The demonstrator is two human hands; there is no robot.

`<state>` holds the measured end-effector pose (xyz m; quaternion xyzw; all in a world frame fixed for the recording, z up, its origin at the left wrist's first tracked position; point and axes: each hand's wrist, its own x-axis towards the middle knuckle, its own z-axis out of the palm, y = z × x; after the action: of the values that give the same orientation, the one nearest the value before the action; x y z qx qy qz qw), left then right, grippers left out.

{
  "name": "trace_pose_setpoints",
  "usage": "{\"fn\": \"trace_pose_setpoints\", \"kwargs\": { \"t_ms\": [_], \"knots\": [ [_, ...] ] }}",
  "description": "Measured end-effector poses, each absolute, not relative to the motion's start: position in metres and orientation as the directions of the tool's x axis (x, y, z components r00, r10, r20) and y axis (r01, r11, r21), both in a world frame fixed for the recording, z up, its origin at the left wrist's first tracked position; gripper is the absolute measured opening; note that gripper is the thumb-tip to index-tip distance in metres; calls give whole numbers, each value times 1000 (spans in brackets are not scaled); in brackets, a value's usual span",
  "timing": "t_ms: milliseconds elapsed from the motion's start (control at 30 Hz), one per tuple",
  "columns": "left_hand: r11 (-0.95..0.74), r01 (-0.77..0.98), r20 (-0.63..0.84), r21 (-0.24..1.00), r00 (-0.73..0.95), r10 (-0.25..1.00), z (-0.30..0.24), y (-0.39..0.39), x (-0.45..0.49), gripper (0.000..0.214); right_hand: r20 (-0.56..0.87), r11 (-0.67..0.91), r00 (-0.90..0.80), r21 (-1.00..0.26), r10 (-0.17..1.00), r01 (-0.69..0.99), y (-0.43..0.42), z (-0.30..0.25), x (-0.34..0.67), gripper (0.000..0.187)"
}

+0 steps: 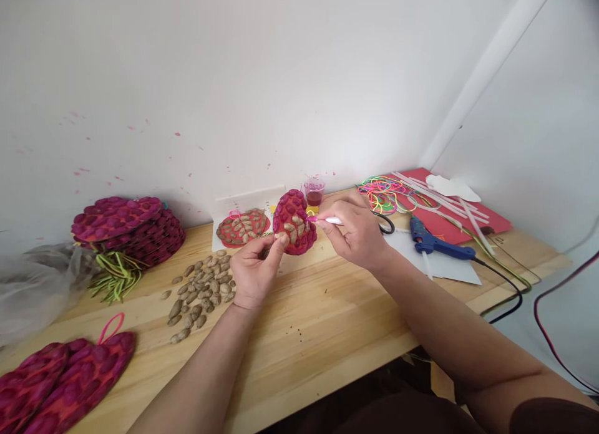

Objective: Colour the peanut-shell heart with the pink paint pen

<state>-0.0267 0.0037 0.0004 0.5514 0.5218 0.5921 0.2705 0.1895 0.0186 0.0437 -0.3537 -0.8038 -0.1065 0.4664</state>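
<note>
My left hand pinches the lower left edge of a red peanut-covered piece, held tilted up above the table. Most of its peanuts are dyed magenta; several in the middle are still tan. My right hand grips a white-handled paintbrush, its magenta tip against the piece's right edge. Behind the piece stands a clear plastic cup with dark red liquid. A second red piece with undyed peanuts lies on white paper to the left. Loose peanuts are spread beside my left wrist.
Finished-looking magenta pieces are stacked at the left, with more magenta pieces near the front. A blue glue gun with its cord lies at the right, by coloured elastic cords and red sheets. The wall rises behind.
</note>
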Motion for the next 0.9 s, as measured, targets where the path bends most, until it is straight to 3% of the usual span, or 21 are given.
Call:
{"fn": "trace_pose_setpoints", "kwargs": {
  "t_ms": [133,533,900],
  "knots": [
    [-308,284,378,908,-236,895,-1,5,-28,28,787,742,-385,-133,482,657,18,45,190,14],
    [-286,202,326,937,-204,923,3,8,-32,25,719,766,-428,-225,548,602,20,52,200,11],
    [-223,70,233,972,-221,947,4,10,-32,28,771,794,-390,-236,503,560,21,56,205,6]
  ]
}}
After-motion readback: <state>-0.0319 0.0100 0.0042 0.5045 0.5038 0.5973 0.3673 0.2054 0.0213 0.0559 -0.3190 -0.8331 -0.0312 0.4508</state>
